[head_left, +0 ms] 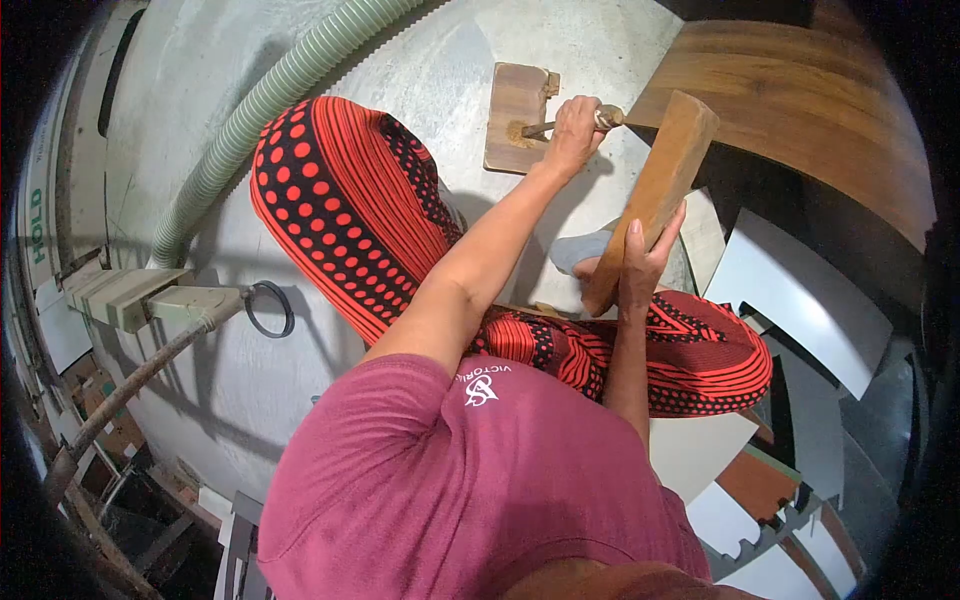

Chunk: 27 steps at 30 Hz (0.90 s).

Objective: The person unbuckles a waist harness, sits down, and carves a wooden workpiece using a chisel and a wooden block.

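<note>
My left hand (574,135) is closed round a chisel (608,117), its worn handle end sticking out to the right. The chisel's blade reaches left onto a small brown wooden board (515,95) on the floor, where light wood chips lie round a cut spot. A notched corner with a small block shows at the board's right edge. In my right hand (645,260) is a long thick wooden block (665,170), held tilted by its lower part, its upper end raised near the chisel handle, apart from it. Fingers partly hide the chisel.
My crossed legs in red and black patterned trousers (350,210) frame the work. A ribbed hose (290,75) curves across the floor at left. A clamp-like bar (130,390) with a black ring (270,308) stands nearby. Brown panels (790,80) and white sheet offcuts (800,290) lie at right.
</note>
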Motion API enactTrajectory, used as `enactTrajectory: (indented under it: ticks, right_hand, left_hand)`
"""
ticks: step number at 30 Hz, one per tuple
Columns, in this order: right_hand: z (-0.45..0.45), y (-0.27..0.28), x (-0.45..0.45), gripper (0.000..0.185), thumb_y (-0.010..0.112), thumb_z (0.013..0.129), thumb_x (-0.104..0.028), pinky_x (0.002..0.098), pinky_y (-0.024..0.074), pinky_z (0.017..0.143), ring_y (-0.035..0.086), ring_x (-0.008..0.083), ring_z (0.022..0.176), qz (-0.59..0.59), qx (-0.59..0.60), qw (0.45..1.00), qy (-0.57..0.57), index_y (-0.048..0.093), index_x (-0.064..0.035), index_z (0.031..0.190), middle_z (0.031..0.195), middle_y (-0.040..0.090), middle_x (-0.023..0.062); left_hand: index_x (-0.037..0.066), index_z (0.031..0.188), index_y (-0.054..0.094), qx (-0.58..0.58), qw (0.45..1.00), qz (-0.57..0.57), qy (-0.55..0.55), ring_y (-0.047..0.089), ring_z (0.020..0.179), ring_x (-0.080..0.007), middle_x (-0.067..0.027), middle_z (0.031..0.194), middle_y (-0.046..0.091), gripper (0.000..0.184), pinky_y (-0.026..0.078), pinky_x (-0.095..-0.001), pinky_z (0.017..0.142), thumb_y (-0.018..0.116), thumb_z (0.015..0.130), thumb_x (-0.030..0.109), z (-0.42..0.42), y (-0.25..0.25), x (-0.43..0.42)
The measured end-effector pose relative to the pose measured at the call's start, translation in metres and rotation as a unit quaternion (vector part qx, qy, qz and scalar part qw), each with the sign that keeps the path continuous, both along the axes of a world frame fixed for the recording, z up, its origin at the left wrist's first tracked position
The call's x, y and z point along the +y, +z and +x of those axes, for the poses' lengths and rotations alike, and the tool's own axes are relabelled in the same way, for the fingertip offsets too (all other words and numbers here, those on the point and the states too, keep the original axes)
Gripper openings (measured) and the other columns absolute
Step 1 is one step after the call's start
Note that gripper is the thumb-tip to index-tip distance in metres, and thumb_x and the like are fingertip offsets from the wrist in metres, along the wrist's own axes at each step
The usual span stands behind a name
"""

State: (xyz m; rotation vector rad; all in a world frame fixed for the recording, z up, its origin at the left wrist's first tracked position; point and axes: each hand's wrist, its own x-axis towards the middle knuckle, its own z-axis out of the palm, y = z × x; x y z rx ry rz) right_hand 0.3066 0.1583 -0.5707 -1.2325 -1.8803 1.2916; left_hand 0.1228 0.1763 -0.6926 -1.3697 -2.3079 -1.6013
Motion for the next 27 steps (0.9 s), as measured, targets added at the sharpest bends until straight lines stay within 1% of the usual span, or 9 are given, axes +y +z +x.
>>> enactTrajectory:
  ticks: [7, 10, 12, 16, 18, 19, 21, 26, 27]
  right_hand:
    - [-0.007, 0.005, -0.006, 0.075, 0.054, 0.084, -0.016, 0.0350, 0.0253, 0.107, 0.032, 0.0318, 0.131, -0.040, -0.027, 0.999, -0.008, 0.013, -0.0022, 0.145, 0.144, 0.027, 0.0212]
    - [-0.008, -0.001, -0.004, 0.075, 0.054, 0.084, -0.015, 0.0344, 0.0271, 0.106, 0.034, 0.0307, 0.129, -0.041, -0.084, 0.992, 0.079, 0.013, -0.0018, 0.145, 0.142, 0.029, 0.0216]
    - [-0.012, 0.007, -0.011, 0.074, 0.054, 0.084, -0.016, 0.0340, 0.0273, 0.106, 0.035, 0.0295, 0.128, -0.078, -0.055, 0.995, -0.010, 0.015, -0.0013, 0.145, 0.142, 0.031, 0.0209]
    - [-0.009, 0.009, -0.008, 0.073, 0.055, 0.084, -0.016, 0.0331, 0.0268, 0.106, 0.034, 0.0286, 0.129, -0.101, 0.012, 0.994, -0.046, 0.017, -0.0009, 0.144, 0.143, 0.031, 0.0200]
    - [-0.008, 0.004, -0.004, 0.074, 0.057, 0.083, -0.019, 0.0335, 0.0257, 0.107, 0.033, 0.0293, 0.130, -0.128, -0.055, 0.989, 0.053, 0.018, -0.0021, 0.145, 0.143, 0.031, 0.0197]
    - [-0.007, -0.003, -0.006, 0.075, 0.058, 0.083, -0.019, 0.0345, 0.0251, 0.108, 0.032, 0.0303, 0.131, -0.071, -0.096, 0.991, 0.063, 0.019, -0.0026, 0.144, 0.143, 0.031, 0.0199]
    - [-0.008, 0.001, -0.008, 0.075, 0.058, 0.083, -0.020, 0.0350, 0.0247, 0.108, 0.032, 0.0308, 0.132, -0.080, -0.088, 0.991, 0.060, 0.019, -0.0025, 0.144, 0.143, 0.031, 0.0206]
    - [-0.004, 0.000, -0.005, 0.074, 0.058, 0.084, -0.019, 0.0355, 0.0247, 0.108, 0.031, 0.0307, 0.132, -0.085, -0.058, 0.994, 0.028, 0.019, -0.0017, 0.144, 0.142, 0.031, 0.0214]
    - [-0.003, -0.005, -0.002, 0.075, 0.059, 0.083, -0.019, 0.0372, 0.0334, 0.100, 0.041, 0.0321, 0.121, -0.049, -0.046, 0.997, 0.025, 0.018, -0.0047, 0.145, 0.136, 0.037, 0.0232]
  left_hand:
    - [0.004, 0.100, 0.047, 0.019, 0.999, 0.027, 0.007, 0.050, 0.088, -0.0338, -0.0152, 0.093, 0.050, 0.039, 0.039, -0.0432, 0.079, 0.067, 0.066, 0.002, 0.002, 0.001, 0.004]
    - [0.004, 0.100, 0.047, 0.010, 1.000, 0.003, -0.004, 0.050, 0.089, -0.0337, -0.0150, 0.093, 0.050, 0.040, 0.039, -0.0435, 0.080, 0.067, 0.066, 0.001, 0.001, 0.003, 0.004]
    - [0.004, 0.101, 0.047, 0.012, 1.000, 0.022, -0.005, 0.050, 0.089, -0.0339, -0.0151, 0.093, 0.050, 0.041, 0.039, -0.0439, 0.080, 0.067, 0.065, 0.001, 0.001, -0.002, 0.004]
    - [0.002, 0.108, 0.046, 0.010, 1.000, 0.008, -0.014, 0.050, 0.093, -0.0355, -0.0173, 0.097, 0.051, 0.046, 0.041, -0.0438, 0.080, 0.067, 0.067, 0.001, 0.002, -0.007, 0.005]
    - [0.002, 0.109, 0.047, 0.005, 1.000, -0.017, -0.021, 0.050, 0.093, -0.0356, -0.0173, 0.097, 0.051, 0.046, 0.041, -0.0434, 0.080, 0.067, 0.067, 0.002, 0.002, -0.003, 0.002]
    - [0.002, 0.109, 0.047, 0.006, 1.000, -0.018, -0.022, 0.050, 0.093, -0.0356, -0.0173, 0.097, 0.051, 0.046, 0.041, -0.0434, 0.080, 0.067, 0.067, 0.002, 0.002, -0.005, 0.003]
    - [0.003, 0.101, 0.048, 0.014, 1.000, 0.002, -0.003, 0.050, 0.092, -0.0347, -0.0158, 0.095, 0.051, 0.043, 0.040, -0.0435, 0.080, 0.069, 0.064, 0.001, -0.001, -0.006, 0.005]
    - [0.001, 0.105, 0.046, -0.056, 0.994, 0.020, 0.095, 0.050, 0.093, -0.0376, -0.0201, 0.099, 0.050, 0.044, 0.041, -0.0435, 0.079, 0.068, 0.068, 0.000, -0.017, 0.004, 0.000]
    - [0.001, 0.110, 0.044, -0.104, 0.989, 0.024, 0.104, 0.050, 0.097, -0.0365, -0.0203, 0.101, 0.051, 0.043, 0.041, -0.0428, 0.083, 0.065, 0.072, 0.003, -0.024, 0.007, -0.004]
